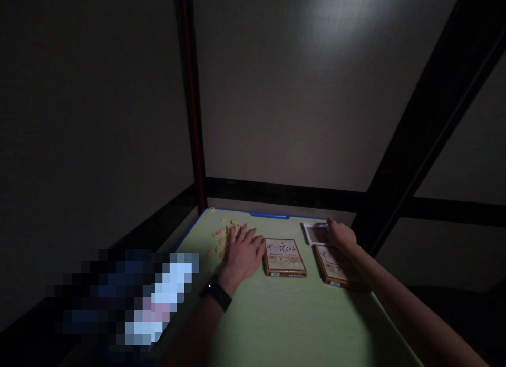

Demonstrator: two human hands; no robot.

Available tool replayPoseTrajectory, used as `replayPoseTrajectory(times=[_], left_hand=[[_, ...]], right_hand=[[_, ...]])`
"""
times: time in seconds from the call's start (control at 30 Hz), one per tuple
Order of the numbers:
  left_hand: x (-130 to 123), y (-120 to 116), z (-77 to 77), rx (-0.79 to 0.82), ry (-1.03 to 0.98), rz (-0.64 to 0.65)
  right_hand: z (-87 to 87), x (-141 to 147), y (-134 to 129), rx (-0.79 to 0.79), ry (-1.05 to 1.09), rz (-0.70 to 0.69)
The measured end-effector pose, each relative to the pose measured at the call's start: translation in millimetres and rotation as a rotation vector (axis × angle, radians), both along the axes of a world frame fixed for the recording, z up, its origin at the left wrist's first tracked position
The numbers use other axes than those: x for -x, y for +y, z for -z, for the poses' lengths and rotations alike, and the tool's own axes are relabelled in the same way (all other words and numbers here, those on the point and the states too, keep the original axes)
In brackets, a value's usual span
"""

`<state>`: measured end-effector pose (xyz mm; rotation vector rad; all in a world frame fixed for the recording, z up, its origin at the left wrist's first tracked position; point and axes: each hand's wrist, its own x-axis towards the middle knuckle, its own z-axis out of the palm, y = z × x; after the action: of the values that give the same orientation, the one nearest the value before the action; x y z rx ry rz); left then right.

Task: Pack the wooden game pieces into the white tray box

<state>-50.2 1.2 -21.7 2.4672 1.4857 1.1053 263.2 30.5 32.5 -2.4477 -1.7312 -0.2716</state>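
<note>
My left hand [245, 252], with a dark band on its wrist, is open. Its fingers lie spread at the right side of a scatter of round, pale Chinese chess pieces [221, 241] and partly hide some of them. At the far right of the table, my right hand [342, 235] is closed at the right rim of a shallow white tray [306, 234]; its fingertips are partly hidden. A Chinese chess box [285, 257] lies flat just right of my left hand. Another similar box [336, 266] lies below my right hand, partly covered by my forearm.
The light green table [272, 314] has a blue edge, with a blue handle-like strip [270, 215] at the back. Walls [284, 103] stand close behind and to the left. A bright, pixelated patch [166, 293] is at the lower left. The lighting is dim.
</note>
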Motion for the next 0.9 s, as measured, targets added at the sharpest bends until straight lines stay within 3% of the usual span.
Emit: replayPoseTrajectory(times=[0.13, 0.23, 0.47, 0.6, 0.73, 0.9], left_hand=[[12, 4, 3.0, -0.033, 0.091, -0.086], [17, 4, 4.9, 0.011, 0.122, -0.171], [20, 4, 9.5, 0.082, 0.181, -0.235], [22, 4, 11.5, 0.085, 0.229, -0.236], [21, 6, 14.0, 0.134, 0.272, -0.256], [19, 7, 14.9, 0.115, 0.246, -0.267]], right_hand=[[-10.9, 10, 7, 0.044, -0.017, -0.074], [-20.8, 50, 30, 0.048, -0.018, -0.234], [-17.8, 232, 102, 0.154, 0.111, -0.899], [-4.8, 312, 136, 0.253, 0.127, -1.070], [11.8, 345, 159, 0.285, 0.120, -1.131], [27.0, 348, 161, 0.306, 0.100, -1.187]])
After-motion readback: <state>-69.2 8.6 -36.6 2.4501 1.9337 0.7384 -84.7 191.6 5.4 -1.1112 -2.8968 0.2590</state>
